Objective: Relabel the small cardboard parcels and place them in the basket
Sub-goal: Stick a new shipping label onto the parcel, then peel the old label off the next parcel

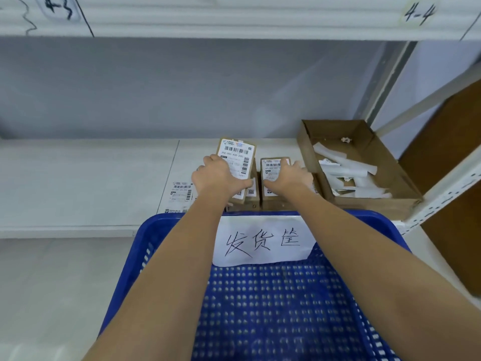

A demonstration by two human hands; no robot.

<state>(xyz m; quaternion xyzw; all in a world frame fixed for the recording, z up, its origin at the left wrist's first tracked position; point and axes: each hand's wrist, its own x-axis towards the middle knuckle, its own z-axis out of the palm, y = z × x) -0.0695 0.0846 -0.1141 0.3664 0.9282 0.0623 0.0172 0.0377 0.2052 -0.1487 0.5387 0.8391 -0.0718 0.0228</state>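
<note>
— Where are the parcels?

— On the white shelf [78,178], just behind the far rim of the blue basket [364,269]. The left parcel [238,155] is tilted up, its white shipping label facing the camera; it leans over another small box [252,195] under it. The right parcel [272,178] lies flat beside them, label up.

— And the hands?

— The left hand [220,178] grips the tilted parcel, fingers curled over its left edge and thumb along its lower end. The right hand [291,177] lies on top of the right parcel with fingers spread toward its far edge; whether they curl round it or only press on it cannot be told.

— What surrounds them?

— A loose label sheet [181,196] lies flat on the shelf just left of the left wrist. To the right stands an open cardboard tray [307,142] holding white paper strips [346,170]. A paper sign [263,241] with handwritten characters hangs on the inside of the basket's far wall. The basket's perforated floor shows no parcels where the arms do not cover it. The shelf board above bears handwritten marks "4-3" [58,7] and "4-4" [419,13].
</note>
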